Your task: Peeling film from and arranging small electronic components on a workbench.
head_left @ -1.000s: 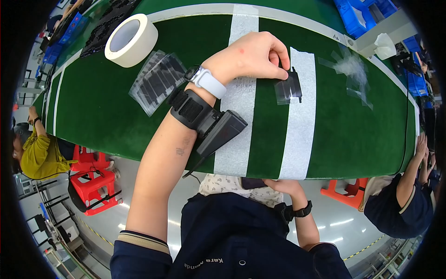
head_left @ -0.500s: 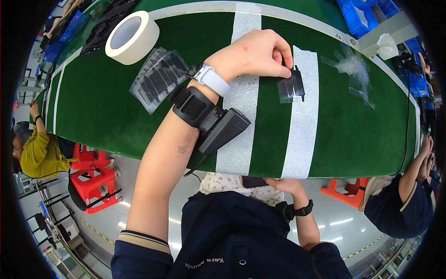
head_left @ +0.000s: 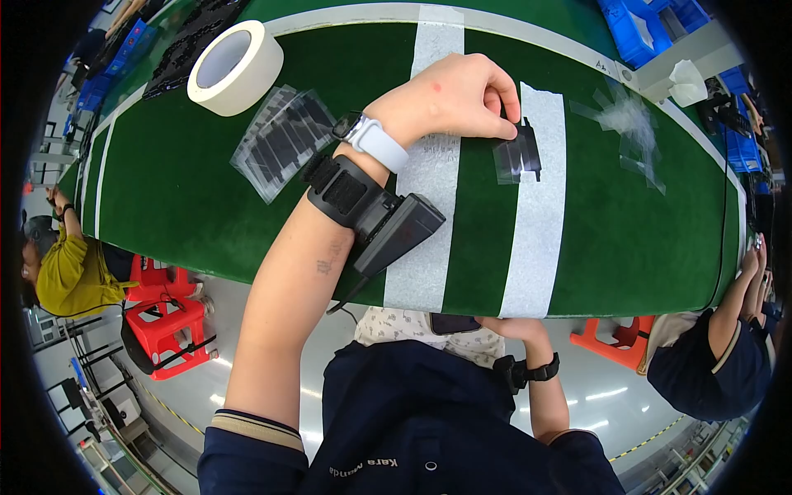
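My left hand (head_left: 462, 97) reaches over the green table, thumb and forefinger pinched on the upper edge of a small black sticker piece with a clear film backing (head_left: 520, 153). That piece lies at the left edge of the right-hand strip of white tape (head_left: 532, 239). Low down by the table's near edge is my right hand (head_left: 513, 328), its fingers mostly hidden beneath the edge. A dark, flat, phone-like thing (head_left: 452, 323) rests on my lap beside its fingers. Left of my left wrist lies a fanned stack of clear sheets with black pieces (head_left: 282, 140).
A roll of white tape (head_left: 235, 68) stands at the far left. Crumpled clear film scraps (head_left: 629, 124) lie to the right. Another white tape strip (head_left: 417, 264) crosses the table. Blue bins (head_left: 639, 33) sit at the far right. Co-workers sit at both sides near red stools (head_left: 169, 330).
My right hand has shifted slightly to the right along the table's near edge. My left hand and the black piece stay practically still.
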Motion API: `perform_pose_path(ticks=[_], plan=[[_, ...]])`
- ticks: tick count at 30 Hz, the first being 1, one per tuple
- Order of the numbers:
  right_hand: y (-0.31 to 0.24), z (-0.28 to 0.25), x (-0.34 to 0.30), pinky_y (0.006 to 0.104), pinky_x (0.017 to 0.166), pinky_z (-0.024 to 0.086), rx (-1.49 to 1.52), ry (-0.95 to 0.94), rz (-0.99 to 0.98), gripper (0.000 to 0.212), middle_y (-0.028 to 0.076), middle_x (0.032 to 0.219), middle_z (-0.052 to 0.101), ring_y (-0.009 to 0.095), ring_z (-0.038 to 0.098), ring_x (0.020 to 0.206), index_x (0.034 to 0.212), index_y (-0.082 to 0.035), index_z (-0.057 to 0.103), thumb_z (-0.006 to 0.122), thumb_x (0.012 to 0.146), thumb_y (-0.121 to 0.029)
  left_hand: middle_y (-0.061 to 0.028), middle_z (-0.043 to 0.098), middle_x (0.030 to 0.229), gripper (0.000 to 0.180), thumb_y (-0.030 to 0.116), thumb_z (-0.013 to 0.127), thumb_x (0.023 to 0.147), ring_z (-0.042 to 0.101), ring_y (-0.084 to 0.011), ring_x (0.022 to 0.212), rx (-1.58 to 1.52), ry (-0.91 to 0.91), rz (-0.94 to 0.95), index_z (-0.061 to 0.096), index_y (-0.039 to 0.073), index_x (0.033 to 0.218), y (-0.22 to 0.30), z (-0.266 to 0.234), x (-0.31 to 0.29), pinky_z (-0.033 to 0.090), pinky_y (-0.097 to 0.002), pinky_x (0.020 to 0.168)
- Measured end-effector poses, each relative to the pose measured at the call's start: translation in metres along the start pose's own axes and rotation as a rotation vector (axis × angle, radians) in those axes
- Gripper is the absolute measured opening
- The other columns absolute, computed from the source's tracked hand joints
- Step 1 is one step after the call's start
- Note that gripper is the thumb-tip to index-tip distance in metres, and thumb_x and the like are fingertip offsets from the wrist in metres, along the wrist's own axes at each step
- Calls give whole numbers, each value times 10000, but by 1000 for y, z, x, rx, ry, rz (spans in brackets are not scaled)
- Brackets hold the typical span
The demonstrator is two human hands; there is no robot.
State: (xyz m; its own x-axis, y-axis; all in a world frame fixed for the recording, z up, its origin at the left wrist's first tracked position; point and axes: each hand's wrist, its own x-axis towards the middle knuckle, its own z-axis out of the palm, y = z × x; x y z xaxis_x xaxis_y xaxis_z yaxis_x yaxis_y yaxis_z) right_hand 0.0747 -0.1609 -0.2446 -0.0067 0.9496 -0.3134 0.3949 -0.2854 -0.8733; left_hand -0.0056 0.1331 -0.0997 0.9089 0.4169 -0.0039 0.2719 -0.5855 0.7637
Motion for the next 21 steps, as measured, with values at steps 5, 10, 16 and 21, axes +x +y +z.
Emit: perform_pose_path(ticks=[5,10,16,21], plan=[[-17,11,6,295,731,491,35,79,-89,280,77,948,640,204,610,843,985,-67,637,703,716,-110,42,496,556,164,167,684,677,409,-27,488,6,-1,-3,657,57,797,2,-1,1,326,-196,474],[-20,25,14,308,753,484,-41,137,-185,303,83,960,634,221,605,857,1001,-54,626,713,725,-142,41,498,556,160,153,686,677,410,-27,481,-18,1,19,656,51,797,0,0,1,332,-198,472],[-41,35,24,323,779,470,-113,343,-250,343,83,986,619,234,595,884,1007,-46,609,722,709,-171,40,502,565,165,159,687,681,418,-27,487,-38,-1,22,656,50,801,-3,3,1,335,-195,477],[-47,38,25,308,735,482,-178,372,-200,341,82,936,623,211,602,843,990,-46,611,731,700,-180,39,498,568,166,164,686,684,420,-30,492,-41,-1,25,654,49,800,-3,1,0,337,-193,480]])
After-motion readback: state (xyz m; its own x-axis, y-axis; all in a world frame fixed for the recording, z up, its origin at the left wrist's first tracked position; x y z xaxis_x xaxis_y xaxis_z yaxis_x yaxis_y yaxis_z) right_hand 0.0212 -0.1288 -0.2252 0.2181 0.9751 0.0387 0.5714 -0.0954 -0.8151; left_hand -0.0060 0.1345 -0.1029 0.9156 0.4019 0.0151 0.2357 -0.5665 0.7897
